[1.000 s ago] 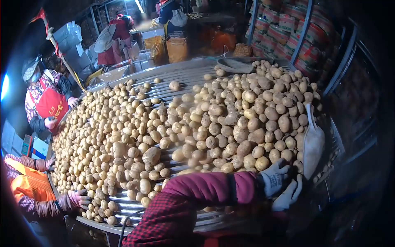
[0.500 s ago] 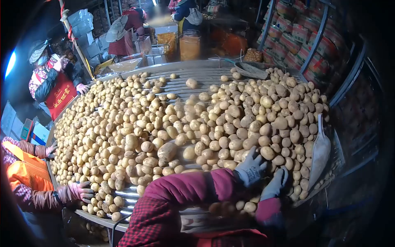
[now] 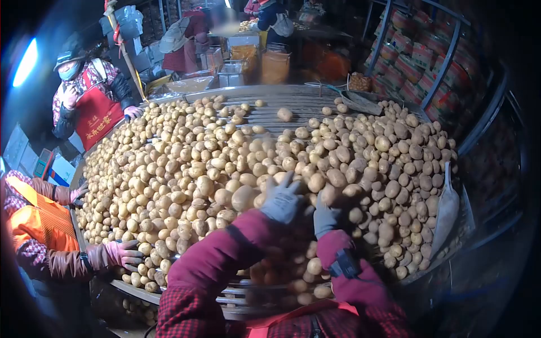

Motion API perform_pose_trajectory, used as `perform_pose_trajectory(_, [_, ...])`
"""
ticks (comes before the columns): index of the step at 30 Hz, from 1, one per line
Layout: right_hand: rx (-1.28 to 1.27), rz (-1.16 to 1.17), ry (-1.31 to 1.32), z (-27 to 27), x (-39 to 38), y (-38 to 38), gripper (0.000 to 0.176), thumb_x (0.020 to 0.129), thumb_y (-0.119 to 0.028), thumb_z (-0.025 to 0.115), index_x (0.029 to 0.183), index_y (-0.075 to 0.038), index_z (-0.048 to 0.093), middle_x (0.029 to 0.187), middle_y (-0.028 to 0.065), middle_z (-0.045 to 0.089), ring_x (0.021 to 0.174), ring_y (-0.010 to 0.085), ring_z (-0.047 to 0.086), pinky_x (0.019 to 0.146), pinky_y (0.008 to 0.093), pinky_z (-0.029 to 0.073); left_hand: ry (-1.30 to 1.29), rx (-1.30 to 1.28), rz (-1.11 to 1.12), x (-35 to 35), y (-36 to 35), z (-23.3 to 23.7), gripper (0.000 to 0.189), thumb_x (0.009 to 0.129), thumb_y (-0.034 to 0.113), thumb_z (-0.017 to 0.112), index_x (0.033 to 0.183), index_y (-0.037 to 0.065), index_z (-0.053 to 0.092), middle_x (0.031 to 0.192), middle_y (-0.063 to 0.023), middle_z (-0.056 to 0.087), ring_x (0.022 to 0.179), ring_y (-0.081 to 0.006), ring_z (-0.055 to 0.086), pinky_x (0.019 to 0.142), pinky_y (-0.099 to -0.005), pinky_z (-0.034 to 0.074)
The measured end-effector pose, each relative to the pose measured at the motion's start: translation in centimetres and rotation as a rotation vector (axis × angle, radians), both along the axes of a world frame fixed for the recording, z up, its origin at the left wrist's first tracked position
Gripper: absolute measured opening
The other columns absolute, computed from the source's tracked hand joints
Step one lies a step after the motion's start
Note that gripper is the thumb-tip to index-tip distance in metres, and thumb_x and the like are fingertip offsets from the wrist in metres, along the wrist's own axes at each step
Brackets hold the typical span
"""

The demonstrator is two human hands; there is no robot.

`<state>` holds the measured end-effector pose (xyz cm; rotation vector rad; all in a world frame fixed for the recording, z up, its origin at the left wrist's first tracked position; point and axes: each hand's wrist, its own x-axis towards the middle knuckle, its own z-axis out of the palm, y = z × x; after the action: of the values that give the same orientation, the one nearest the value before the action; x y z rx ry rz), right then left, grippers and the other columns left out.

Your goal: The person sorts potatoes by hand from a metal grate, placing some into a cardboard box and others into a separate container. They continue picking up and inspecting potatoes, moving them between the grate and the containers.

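A large heap of potatoes covers a slatted metal sorting table. My left hand, in a grey glove, rests on the potatoes near the middle of the heap with its fingers spread. Just to its right is my right hand, also gloved, with fingers stretched forward against a potato; some of its fingertips are hidden by potatoes. Neither hand is seen wrapped around a potato. Below my hands, between my forearms, several potatoes look blurred on the slats.
A white scoop lies at the right edge, another scoop at the far edge. A co-worker in an orange vest has both hands at the left edge; another in a red apron stands farther back. Stacked sacks stand behind, right.
Both my hands have moved left and farther in over the heap, from the right side to the middle. Potatoes near them have shifted. The view has turned slightly.
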<state>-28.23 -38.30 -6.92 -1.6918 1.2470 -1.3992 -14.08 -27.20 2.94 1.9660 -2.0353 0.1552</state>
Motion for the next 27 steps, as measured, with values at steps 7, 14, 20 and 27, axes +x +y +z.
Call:
perform_pose_trajectory(7, [0.101, 0.272, 0.098, -1.0, 9.3, 1.1, 0.022, 0.096, -0.023, 0.067, 0.101, -0.001, 0.071, 0.082, 0.0041, 0.069, 0.075, 0.0135, 0.062, 0.068, 0.0332, 0.051, 0.051, -0.092, 0.407, 12.5, 7.9, -0.8, 0.027, 0.092, 0.042, 0.066, 0.111, 0.024, 0.073, 0.129, -0.0128, 0.057, 0.112, -0.0397, 0.059, 0.095, -0.0559, 0.044])
perform_pose_trajectory(14, [0.182, 0.572, 0.019, 2.1, 7.1, 3.5, 0.025, 0.101, -0.018, 0.063, 0.123, -0.006, 0.067, 0.099, 0.0062, 0.072, 0.083, 0.0112, 0.065, 0.071, 0.0296, 0.053, -0.067, -0.054, 0.624, 13.9, 10.2, 1.3, 0.036, 0.090, 0.038, 0.064, 0.124, 0.024, 0.068, 0.136, -0.0160, 0.059, 0.128, -0.0392, 0.052, 0.107, -0.0567, 0.034])
perform_pose_trajectory(20, [0.282, 0.373, -0.435, 5.1, -6.0, 3.9, 0.029, 0.105, -0.027, 0.061, 0.128, -0.009, 0.066, 0.103, 0.0041, 0.071, 0.083, 0.0097, 0.062, 0.066, 0.0257, 0.051, 0.223, -0.135, -0.295, -3.9, 8.2, 4.3, 0.049, 0.082, 0.032, 0.072, 0.126, 0.015, 0.062, 0.133, -0.0173, 0.058, 0.123, -0.0387, 0.054, 0.106, -0.0568, 0.039])
perform_pose_trajectory(27, [0.314, -0.229, -0.008, 8.5, -26.0, 5.2, 0.030, 0.101, -0.019, 0.064, 0.128, -0.006, 0.067, 0.108, 0.0043, 0.069, 0.086, 0.0110, 0.060, 0.071, 0.0267, 0.051, 0.242, -0.057, -0.877, -21.3, 7.1, -4.7, 0.035, 0.094, 0.038, 0.056, 0.121, 0.017, 0.062, 0.129, -0.0133, 0.057, 0.122, -0.0350, 0.052, 0.116, -0.0625, 0.027])
